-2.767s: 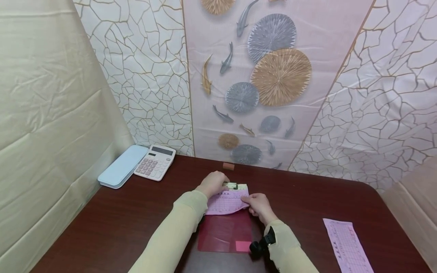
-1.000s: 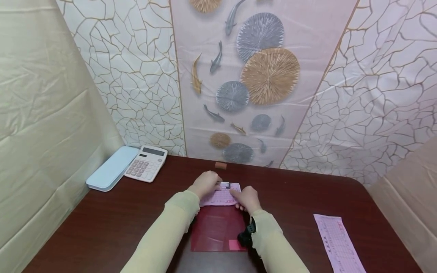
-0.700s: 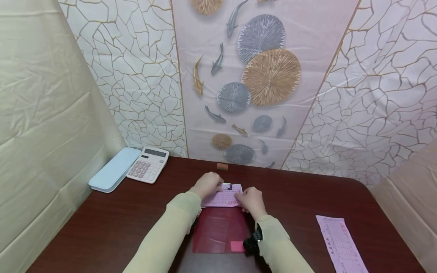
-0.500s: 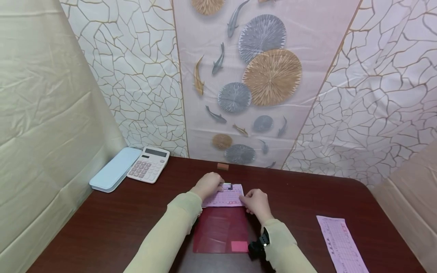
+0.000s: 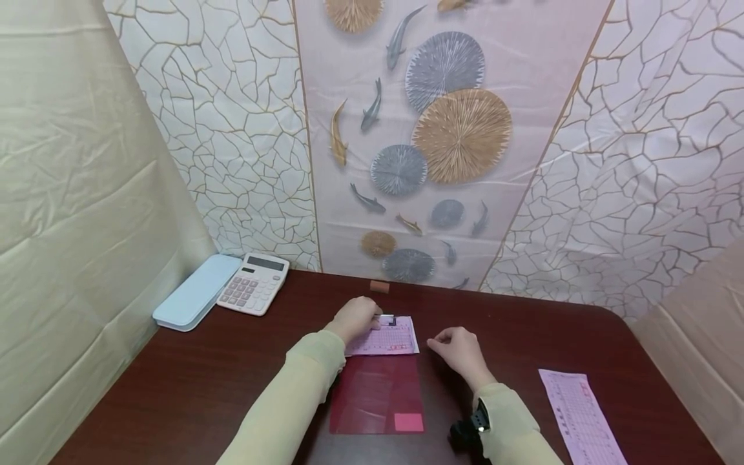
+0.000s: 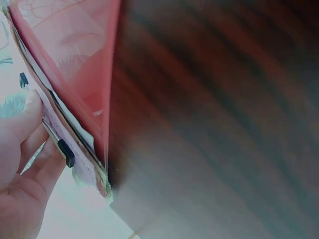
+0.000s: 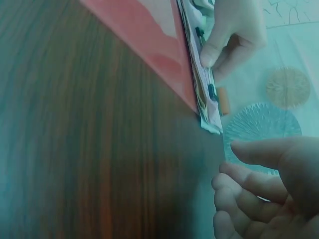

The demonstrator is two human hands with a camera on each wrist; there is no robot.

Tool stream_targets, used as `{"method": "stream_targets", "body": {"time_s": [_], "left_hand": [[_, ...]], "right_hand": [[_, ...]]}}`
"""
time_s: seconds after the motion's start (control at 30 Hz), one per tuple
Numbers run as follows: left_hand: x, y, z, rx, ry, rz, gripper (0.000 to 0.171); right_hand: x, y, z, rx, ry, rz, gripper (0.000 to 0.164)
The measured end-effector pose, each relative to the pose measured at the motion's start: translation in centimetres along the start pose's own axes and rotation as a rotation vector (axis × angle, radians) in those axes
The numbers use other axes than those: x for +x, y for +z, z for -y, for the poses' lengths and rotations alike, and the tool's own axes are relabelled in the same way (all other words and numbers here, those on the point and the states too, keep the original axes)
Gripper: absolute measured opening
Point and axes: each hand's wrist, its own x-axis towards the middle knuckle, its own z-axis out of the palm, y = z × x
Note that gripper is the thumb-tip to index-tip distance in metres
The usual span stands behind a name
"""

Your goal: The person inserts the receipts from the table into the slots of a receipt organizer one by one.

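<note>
A translucent red folder [image 5: 372,394] with a pink label [image 5: 409,422] lies on the dark table. Over its far half is a folded pink printed form [image 5: 392,338], whose front edge is flat across the folder. My left hand [image 5: 356,316] pinches the clip [image 6: 66,152] at the folder's far end; the left wrist view shows thumb and fingers on it, between its black ends. To the right of the form, my right hand [image 5: 462,354] is apart from the papers. Its loosely bent fingers [image 7: 251,181] hold nothing.
Another pink printed form [image 5: 584,413] lies at the right. A calculator [image 5: 254,284] leans by a light blue case [image 5: 197,292] at the back left. One small brown block [image 5: 380,286] sits at the table's far edge. The right wrist carries a black device [image 5: 465,436].
The pink form's lifted front edge has been folded back and now lies flatter. My right hand has let go of it and moved right. My left hand stays at the clip.
</note>
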Motion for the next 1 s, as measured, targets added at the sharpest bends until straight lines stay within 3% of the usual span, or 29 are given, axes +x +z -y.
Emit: {"method": "stream_targets", "body": {"time_s": [0.33, 0.57, 1.0], "left_hand": [[-0.4, -0.2, -0.1, -0.03, -0.015, -0.006, 0.008], [-0.4, -0.1, -0.3, -0.049, -0.029, -0.013, 0.005], [-0.1, -0.4, -0.7, -0.036, -0.05, -0.014, 0.006]], "right_hand": [[-0.6, -2.1, -0.7, -0.014, -0.093, -0.03, 0.017], [-1.1, -4.3, -3.6, -0.034, -0.151, -0.044, 0.015], [-2.9, -8.0, -8.7, -0.125, -0.149, -0.091, 0.011]]}}
